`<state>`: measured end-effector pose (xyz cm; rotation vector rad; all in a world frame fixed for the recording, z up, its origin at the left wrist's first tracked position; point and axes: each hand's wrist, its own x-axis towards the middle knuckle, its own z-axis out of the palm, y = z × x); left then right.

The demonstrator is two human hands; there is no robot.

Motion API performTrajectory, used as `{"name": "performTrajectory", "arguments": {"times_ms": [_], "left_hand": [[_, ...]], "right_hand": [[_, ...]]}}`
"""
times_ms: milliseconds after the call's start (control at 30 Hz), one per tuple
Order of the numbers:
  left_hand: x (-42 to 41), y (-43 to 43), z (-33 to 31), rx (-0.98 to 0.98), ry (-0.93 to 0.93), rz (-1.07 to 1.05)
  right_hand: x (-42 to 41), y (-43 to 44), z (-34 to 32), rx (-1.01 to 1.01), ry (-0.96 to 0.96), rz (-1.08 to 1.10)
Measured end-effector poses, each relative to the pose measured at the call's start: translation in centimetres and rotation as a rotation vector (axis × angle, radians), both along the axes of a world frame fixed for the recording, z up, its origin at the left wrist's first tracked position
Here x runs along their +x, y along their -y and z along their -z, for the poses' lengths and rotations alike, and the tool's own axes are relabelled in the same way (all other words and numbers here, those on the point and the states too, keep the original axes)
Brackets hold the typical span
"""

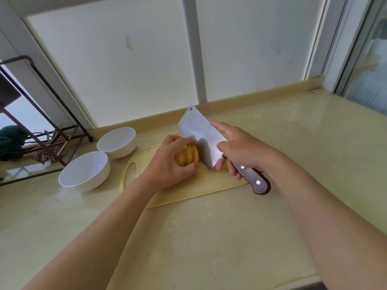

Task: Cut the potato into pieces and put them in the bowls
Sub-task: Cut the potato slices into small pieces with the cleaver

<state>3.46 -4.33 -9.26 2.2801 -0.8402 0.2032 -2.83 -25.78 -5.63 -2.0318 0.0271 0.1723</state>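
Beige countertop (209,237) nearest, two bare forearms reaching over it. Pale yellow cutting board (188,189) lies on it, handle hole at left. Left hand (167,166) curled around the potato (187,156) on the board, thumb at its near side, fingers over the top; potato partly sliced, slices standing together. Right hand (243,149) grips the cleaver (201,135) by its brown riveted handle, index finger stretched along the blade, edge down against the potato's right end. Left of the board, two white bowls: near bowl (98,181), far bowl (123,150), almost touching. Dark wire rack (41,122) far left, frosted window (117,65) behind.
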Motion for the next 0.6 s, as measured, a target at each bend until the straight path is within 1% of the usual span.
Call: {"name": "performTrajectory", "arguments": {"times_ms": [200, 367, 600], "left_hand": [[-0.2, -0.7, 0.1, -0.065, 0.067, -0.038], [0.0, -1.6, 0.2, -0.107, 0.035, -0.114], [-0.2, -1.9, 0.3, -0.122, 0.029, -0.122]], "right_hand": [[-0.2, -0.6, -0.1, 0.001, -0.019, -0.023], [-0.2, -0.8, -0.1, -0.001, -0.025, -0.016], [-0.2, -1.4, 0.2, -0.035, -0.043, -0.042]]}}
